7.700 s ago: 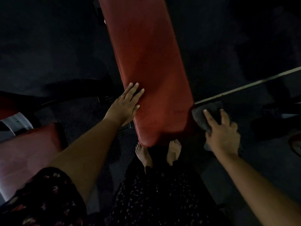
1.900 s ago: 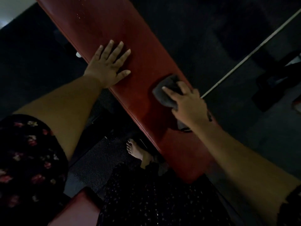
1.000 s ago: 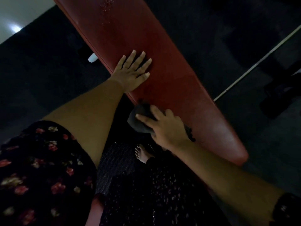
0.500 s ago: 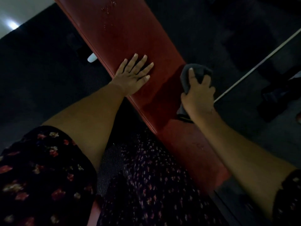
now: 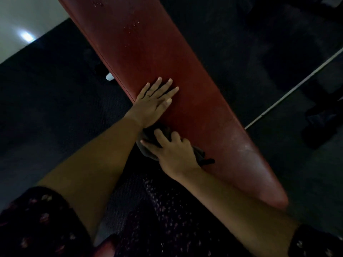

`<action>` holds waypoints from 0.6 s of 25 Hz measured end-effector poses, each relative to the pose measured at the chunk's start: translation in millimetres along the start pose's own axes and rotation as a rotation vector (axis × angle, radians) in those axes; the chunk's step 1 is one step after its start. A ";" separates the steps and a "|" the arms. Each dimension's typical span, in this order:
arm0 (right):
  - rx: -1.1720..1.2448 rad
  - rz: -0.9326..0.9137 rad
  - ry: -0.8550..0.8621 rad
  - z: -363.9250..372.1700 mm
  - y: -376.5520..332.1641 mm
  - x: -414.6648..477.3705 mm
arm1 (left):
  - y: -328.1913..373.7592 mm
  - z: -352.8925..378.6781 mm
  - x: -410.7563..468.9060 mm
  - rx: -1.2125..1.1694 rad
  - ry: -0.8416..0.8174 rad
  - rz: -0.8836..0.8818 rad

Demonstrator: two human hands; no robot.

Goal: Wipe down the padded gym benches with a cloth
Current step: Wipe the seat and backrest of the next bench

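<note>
Red padded bench [image 5: 167, 52] is being pressed by the left hand [image 5: 155, 104], laid flat on it with fingers straight and slightly spread. Just beside that hand, at the bench's near edge, the dark cloth [image 5: 147, 153] is being held down by the right hand [image 5: 174, 154], fingers curled over it.

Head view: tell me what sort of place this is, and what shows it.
Most likely a gym: a long red padded bench, dark textured floor matting around it, and the right hand holding a dark cloth against the bench's near edge.
</note>
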State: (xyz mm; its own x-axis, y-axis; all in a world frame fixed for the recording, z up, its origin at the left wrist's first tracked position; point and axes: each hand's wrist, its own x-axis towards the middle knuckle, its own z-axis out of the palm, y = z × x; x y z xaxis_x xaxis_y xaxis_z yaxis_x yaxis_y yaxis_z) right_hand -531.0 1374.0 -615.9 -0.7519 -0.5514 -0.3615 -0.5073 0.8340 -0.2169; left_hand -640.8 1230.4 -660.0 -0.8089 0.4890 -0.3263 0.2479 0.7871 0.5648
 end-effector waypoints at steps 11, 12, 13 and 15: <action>0.123 0.799 0.095 -41.9 152.4 6.4 | -49.1 -66.6 85.8 0.161 0.533 -0.540; 0.153 0.800 0.095 -38.9 140.3 9.6 | -53.6 -62.4 91.3 0.211 0.469 -0.573; 0.148 0.753 0.093 -35.8 125.2 13.7 | -57.3 -58.1 94.4 0.246 0.426 -0.594; 0.071 0.510 0.100 -29.1 86.4 22.9 | -59.0 -51.4 95.7 0.277 0.423 -0.594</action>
State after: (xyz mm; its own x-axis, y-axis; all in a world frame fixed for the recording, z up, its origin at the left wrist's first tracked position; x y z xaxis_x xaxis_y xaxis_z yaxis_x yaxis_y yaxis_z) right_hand -604.3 1432.9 -616.6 -0.9342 -0.0711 -0.3495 -0.0389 0.9944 -0.0985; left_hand -760.2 1211.3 -685.6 -0.9684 -0.1852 -0.1669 -0.2116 0.9646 0.1572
